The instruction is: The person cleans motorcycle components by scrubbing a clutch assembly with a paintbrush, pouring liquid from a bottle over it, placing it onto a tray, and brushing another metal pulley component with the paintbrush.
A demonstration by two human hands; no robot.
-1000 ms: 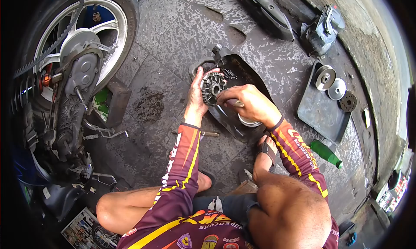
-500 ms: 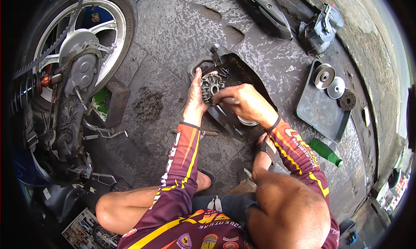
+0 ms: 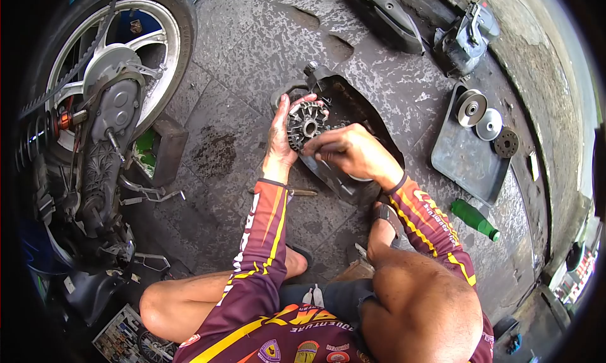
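Note:
My left hand (image 3: 278, 136) cradles a round ribbed metal variator (image 3: 307, 124), thumb and fingers about its rim, with its slotted face and central hole turned up toward me. Close against the lower right edge of the variator is my right hand (image 3: 355, 153), its fingers pinched together; what they hold, if anything, is hidden. Below both hands lies a large dark plastic pan-shaped cover (image 3: 363, 101) on the floor. Part of a pale round piece inside it shows under my right hand.
At left stands a scooter's rear wheel (image 3: 183, 41) with its exposed drive case (image 3: 118, 107). To the right, a grey tray (image 3: 464, 167) holds metal discs (image 3: 471, 108). Beside it lie a green bottle (image 3: 475, 219) and, farther off, a dark engine part (image 3: 464, 44).
The variator has tilted so more of its ribbed face shows. My right hand has shifted slightly down along its edge, with the fingers curled differently.

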